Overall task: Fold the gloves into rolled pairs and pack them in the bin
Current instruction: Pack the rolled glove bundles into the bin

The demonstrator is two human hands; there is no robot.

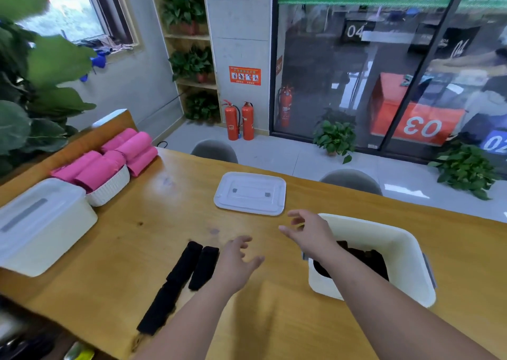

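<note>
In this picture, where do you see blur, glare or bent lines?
Head view: the leaves at the left are smeared; a pale glare lies on the table left of the lid; the dark door frame leans from the wide lens; the left hand and right hand look slightly soft.

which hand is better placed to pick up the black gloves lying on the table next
Left, probably. The left hand hovers open right beside the black gloves. The right hand, also open, is farther from them, by the corner of the open bin.
</note>
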